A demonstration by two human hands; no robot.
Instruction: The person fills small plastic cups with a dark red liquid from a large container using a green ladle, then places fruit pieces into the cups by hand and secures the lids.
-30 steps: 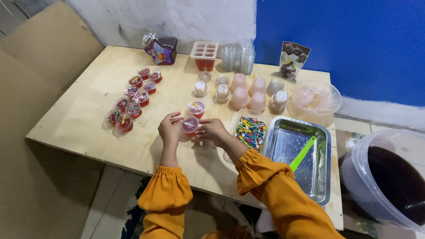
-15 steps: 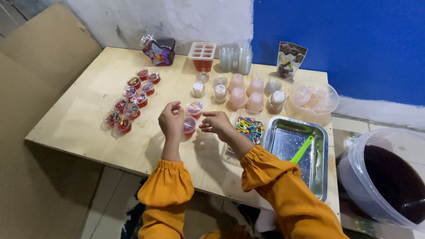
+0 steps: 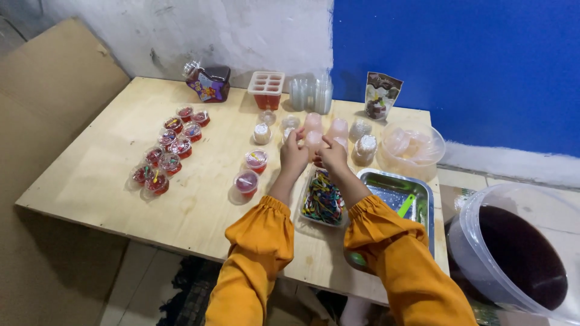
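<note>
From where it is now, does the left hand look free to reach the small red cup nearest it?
Probably yes: the left hand is just beyond the red cup, with only bare table between them.

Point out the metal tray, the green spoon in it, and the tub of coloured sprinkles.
metal tray (image 3: pixel 386 192): head view, bare bottom near its left wall.
green spoon (image 3: pixel 406 205): head view, middle of the handle.
tub of coloured sprinkles (image 3: pixel 323 199): head view, the sprinkles' surface.

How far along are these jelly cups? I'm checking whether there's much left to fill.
Done: a cluster of lidded red cups sits at the table's left, plus two more red cups nearer the middle. In hand: the left hand and right hand meet at the pale cups. Left: those pale cups look unfilled, and the bucket holds plenty of dark liquid.
</note>
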